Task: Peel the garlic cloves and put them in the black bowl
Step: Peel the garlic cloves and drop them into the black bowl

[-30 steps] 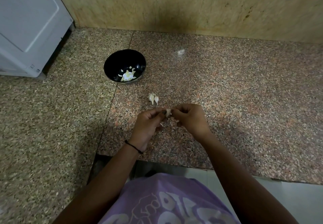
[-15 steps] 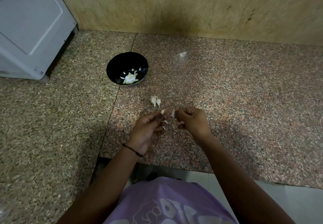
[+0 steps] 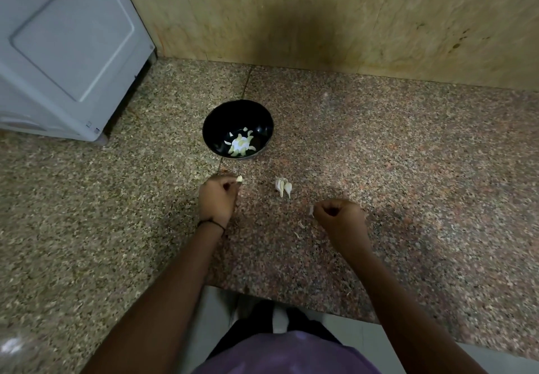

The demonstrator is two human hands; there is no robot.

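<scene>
Pinching a peeled clove (image 3: 239,179), tip toward the black bowl (image 3: 216,124), left hand (image 3: 217,198); right hand (image 3: 339,219) grasps skin (image 3: 311,211)

Worn: purple shirt (image 3: 291,354); black band (image 3: 212,223), left wrist.

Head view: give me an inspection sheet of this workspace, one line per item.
Surface: speckled pink-grey granite counter, with a seam running under the bowl.
Job's things: round black bowl holding peeled pale cloves; cluster of unpeeled white garlic cloves lying apart from the bowl, between the hands.
Clutter: papery skin flakes on the counter by the right hand.
Grips: left hand pinches a single peeled clove just short of the bowl; right hand is curled, with a pale skin scrap at its fingertips, hold unclear.
Cables: nothing seen.
Surroundings: grey-white cabinet at left, beige stone wall behind, pale floor below the counter edge.
</scene>
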